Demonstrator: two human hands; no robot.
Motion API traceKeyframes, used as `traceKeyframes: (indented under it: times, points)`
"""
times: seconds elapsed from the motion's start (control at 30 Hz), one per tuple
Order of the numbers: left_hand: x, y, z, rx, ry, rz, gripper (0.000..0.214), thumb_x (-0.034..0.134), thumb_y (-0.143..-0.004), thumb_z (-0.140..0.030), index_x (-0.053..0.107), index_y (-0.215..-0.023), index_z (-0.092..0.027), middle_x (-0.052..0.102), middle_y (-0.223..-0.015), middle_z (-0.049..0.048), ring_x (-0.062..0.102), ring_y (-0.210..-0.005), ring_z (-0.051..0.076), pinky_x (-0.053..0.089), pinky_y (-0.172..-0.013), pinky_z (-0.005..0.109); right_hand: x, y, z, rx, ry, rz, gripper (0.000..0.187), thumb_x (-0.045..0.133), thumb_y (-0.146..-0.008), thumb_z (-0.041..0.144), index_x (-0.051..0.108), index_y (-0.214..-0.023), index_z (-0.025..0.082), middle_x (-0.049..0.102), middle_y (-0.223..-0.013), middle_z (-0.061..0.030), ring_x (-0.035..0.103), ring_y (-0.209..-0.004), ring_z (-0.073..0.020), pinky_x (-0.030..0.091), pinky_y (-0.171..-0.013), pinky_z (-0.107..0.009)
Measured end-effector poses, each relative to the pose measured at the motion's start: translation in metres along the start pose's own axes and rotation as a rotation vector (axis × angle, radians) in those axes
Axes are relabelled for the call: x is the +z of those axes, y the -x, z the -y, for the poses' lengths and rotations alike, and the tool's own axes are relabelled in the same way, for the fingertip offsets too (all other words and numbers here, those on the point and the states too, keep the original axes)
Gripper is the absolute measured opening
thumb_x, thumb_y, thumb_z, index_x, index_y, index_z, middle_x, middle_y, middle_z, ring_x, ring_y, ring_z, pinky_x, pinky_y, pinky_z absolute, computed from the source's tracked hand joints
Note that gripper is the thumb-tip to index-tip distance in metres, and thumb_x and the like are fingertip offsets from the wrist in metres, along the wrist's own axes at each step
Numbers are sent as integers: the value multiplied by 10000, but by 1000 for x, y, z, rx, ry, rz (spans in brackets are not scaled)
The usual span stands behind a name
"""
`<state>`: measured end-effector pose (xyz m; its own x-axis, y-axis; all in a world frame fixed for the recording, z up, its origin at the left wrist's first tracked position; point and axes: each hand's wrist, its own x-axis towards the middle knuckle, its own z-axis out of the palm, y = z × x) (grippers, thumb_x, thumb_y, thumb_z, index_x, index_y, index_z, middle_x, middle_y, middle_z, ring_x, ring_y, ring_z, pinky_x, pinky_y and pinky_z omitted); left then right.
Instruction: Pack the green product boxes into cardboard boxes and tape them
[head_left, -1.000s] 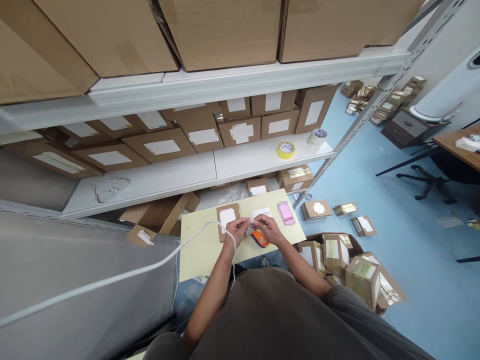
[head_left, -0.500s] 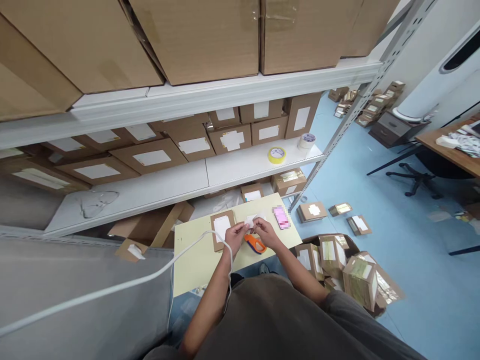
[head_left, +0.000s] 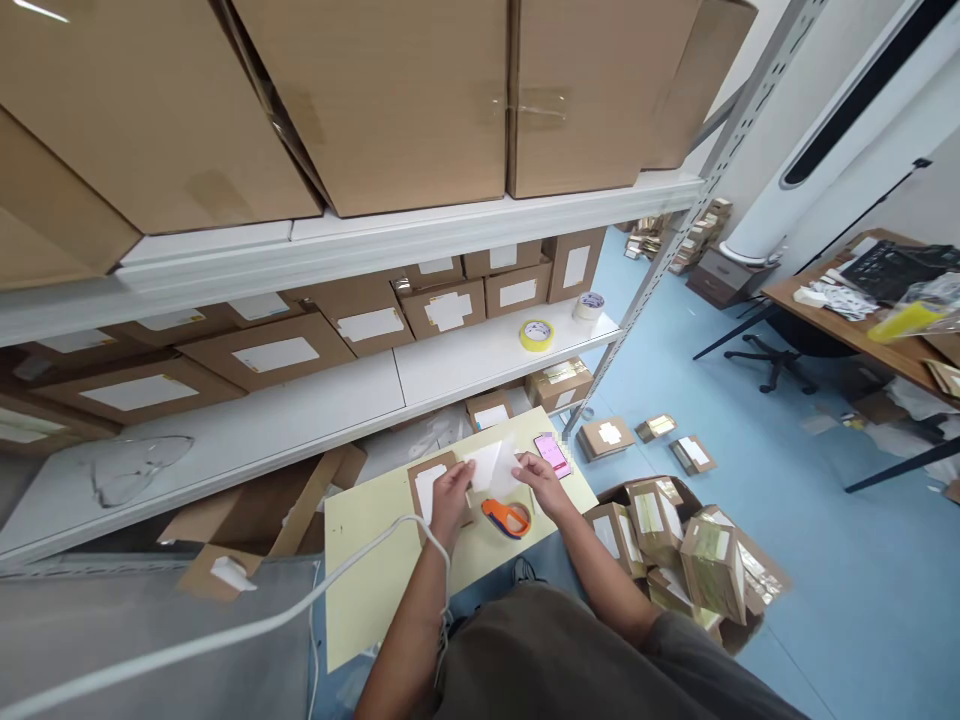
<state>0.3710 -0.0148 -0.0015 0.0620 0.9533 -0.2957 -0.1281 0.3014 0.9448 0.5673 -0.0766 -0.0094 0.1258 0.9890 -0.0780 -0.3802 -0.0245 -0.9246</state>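
Over the cream table [head_left: 360, 560], my left hand [head_left: 452, 497] pinches a white sheet [head_left: 482, 464] that looks like a label. My right hand [head_left: 541, 480] pinches a thinner, translucent sheet [head_left: 508, 472], like backing paper. The two sheets fan apart in a V; whether they are still joined at the bottom I cannot tell. Just below them lies an orange tool with a loop handle and blue edge [head_left: 507, 518]. Beside my left hand, partly covered by it, is a flat cardboard box [head_left: 415, 478] with a white label. A phone with a pink screen [head_left: 553, 455] lies beyond my right hand.
A white shelf [head_left: 337, 400] holds labelled boxes, a yellow tape roll [head_left: 536, 335] and a white tape roll [head_left: 589, 306]. Large cartons [head_left: 375, 100] stand above. A white cable [head_left: 247, 632] crosses at left. Taped parcels [head_left: 709, 560] fill a carton at lower right.
My hands have moved apart, and the white piece between them has opened into two spread sheets. The camera view has shifted slightly; the orange tool lies more fully in sight.
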Motion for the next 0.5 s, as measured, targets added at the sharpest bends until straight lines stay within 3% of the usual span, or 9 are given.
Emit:
traceKeyframes:
  times: [0.13,0.2,0.27,0.33,0.4,0.5]
  points:
    - [-62,-29,-10,12,210,-434,561,957,-619,-639,756,-835,-161,749,-791,36,674,-728,163,542,-708,303,2,-3,6,-26,-154,-182,471,927,-726,452,505,-674,249,613,-720,31,525,-678,-152,412,-655,-271]
    - [-94,-35,-13,69,237,-584,535,923,-665,-641,725,-816,-167,721,-762,10,653,-703,147,533,-695,292,10,-9,1,-48,-170,-298,461,914,-692,405,478,-675,256,557,-657,58,475,-617,-132,383,-613,-257]
    - [-122,-33,-12,122,197,-601,531,906,-692,-647,731,-840,-168,701,-739,-9,638,-695,141,518,-679,276,25,-17,-10,-31,-151,-380,403,901,-644,345,515,-728,263,532,-626,84,444,-570,-119,356,-575,-244]
    - [-147,-27,-8,149,147,-544,541,903,-692,-656,745,-871,-170,698,-735,-11,639,-703,146,513,-669,268,50,-25,-29,29,-115,-390,379,889,-607,302,590,-838,269,556,-632,99,468,-557,-119,365,-563,-239]
    - [-170,-17,-5,160,102,-487,547,896,-687,-672,748,-862,-175,717,-747,5,658,-717,161,529,-677,272,81,-33,-55,125,-67,-327,431,902,-581,296,641,-923,265,632,-684,84,549,-591,-134,418,-587,-247]
    - [-209,0,-1,175,46,-460,553,854,-709,-708,764,-852,-182,776,-811,56,722,-780,209,590,-744,313,139,-42,-102,305,18,-176,438,949,-544,328,667,-868,243,720,-751,34,639,-658,-171,478,-622,-274]
